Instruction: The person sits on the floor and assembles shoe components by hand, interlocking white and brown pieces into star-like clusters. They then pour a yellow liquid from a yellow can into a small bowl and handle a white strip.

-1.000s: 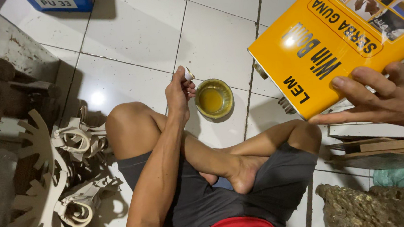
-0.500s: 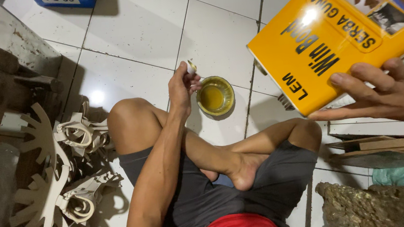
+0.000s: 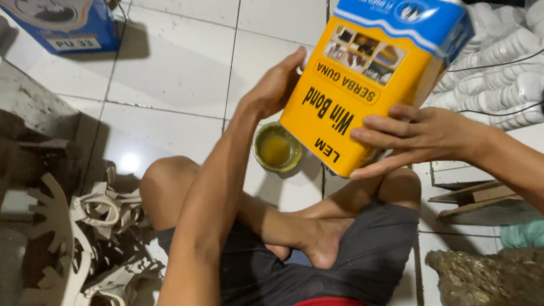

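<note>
The white tiled floor (image 3: 167,83), glossy with dark grout lines, carries everything, and a blue box (image 3: 60,20) is seen at its far left corner. Against half a second ago, the large yellow can (image 3: 370,75) has been brought lower and nearer the middle, tilted, so that its blue top is now shown; earlier only the yellow face was in view at the far right edge. The can is a rectangular tin with smooth printed sides and sharp folded edges.

The left hand (image 3: 276,87), which was held at the small bowl before, has been lifted to the can's left edge and is pressed against it, fingers curled. The right hand (image 3: 418,137) is spread flat on the yellow face near its lower corner, fingers apart, thumb beneath. The can is thus held between both hands, above the floor.

Pale carved wooden pieces (image 3: 81,255), scrolled and toothed in shape, are piled at the floor's left edge.

The small round bowl (image 3: 277,149), filled with a shiny yellowish liquid, is left on the floor just below the can, before the crossed legs.
</note>
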`<state>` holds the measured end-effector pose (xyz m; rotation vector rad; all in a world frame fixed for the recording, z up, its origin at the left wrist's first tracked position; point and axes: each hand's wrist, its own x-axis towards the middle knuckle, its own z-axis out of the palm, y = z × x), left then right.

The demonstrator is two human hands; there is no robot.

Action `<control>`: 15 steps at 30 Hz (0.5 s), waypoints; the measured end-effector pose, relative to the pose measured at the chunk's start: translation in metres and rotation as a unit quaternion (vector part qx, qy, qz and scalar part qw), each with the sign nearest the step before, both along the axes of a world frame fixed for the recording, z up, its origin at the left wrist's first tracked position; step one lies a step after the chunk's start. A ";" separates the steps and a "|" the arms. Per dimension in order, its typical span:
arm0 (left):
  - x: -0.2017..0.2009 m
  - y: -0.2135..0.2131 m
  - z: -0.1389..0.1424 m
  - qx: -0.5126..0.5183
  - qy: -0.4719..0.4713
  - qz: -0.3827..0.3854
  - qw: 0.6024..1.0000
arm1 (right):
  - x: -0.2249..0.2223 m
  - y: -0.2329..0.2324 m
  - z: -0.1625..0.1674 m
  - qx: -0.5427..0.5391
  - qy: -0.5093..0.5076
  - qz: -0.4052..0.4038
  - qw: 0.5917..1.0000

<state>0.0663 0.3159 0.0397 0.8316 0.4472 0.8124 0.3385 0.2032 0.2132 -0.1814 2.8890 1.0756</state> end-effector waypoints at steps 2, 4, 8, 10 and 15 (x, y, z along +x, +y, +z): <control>0.012 0.006 0.002 0.023 0.054 0.021 0.998 | -0.005 0.003 -0.003 0.019 0.012 -0.004 1.000; 0.022 0.007 0.002 -0.002 -0.018 0.038 0.999 | -0.005 0.005 -0.005 0.024 0.024 -0.015 0.999; 0.020 0.002 -0.001 -0.039 0.026 0.109 0.993 | -0.001 0.005 -0.019 -0.020 0.110 -0.055 0.992; 0.010 -0.004 -0.004 -0.056 0.082 0.182 0.978 | -0.001 0.001 -0.033 -0.092 0.176 -0.109 0.974; -0.011 -0.022 -0.009 -0.040 0.011 0.287 0.957 | -0.006 -0.028 -0.076 -0.407 0.358 -0.308 0.782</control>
